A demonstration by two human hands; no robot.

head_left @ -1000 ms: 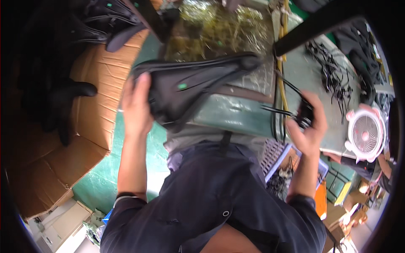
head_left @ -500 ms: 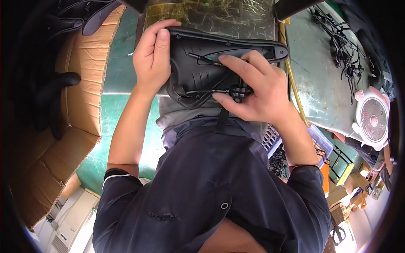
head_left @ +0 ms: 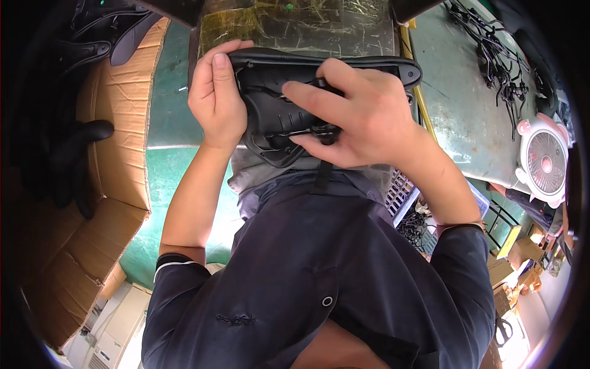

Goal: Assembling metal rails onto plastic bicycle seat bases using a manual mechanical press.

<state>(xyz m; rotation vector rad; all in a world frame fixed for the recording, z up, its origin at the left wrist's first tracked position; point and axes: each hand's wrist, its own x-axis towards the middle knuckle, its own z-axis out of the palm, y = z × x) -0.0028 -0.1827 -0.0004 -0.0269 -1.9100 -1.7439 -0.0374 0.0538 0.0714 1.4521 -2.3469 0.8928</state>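
Observation:
A black bicycle saddle [head_left: 261, 79] lies underside up in front of me, its wide end to the left and narrow nose to the right. My left hand [head_left: 218, 101] is wrapped around the wide end, thumb on the near face. Over the hollow underside, my right hand [head_left: 369, 117] grips a black saddle rail frame [head_left: 326, 130] between thumb and fingers. The rail ends point left and lie against the shell near its wide end. My palm and fingers hide the frame's right part, so I cannot tell whether it is seated there.
A cardboard box [head_left: 126, 92] with black saddles stands at the left. On the green metal table [head_left: 442, 123] at right lies a heap of black rail frames [head_left: 504, 67]. Nearby are a pink-and-white fan [head_left: 546, 163], a plastic crate [head_left: 401, 192] and a tape-covered surface [head_left: 295, 31].
My right hand has moved left with the rail frame, shifting its ends farther toward the saddle's wide end. My left hand still holds the saddle, which has shifted slightly.

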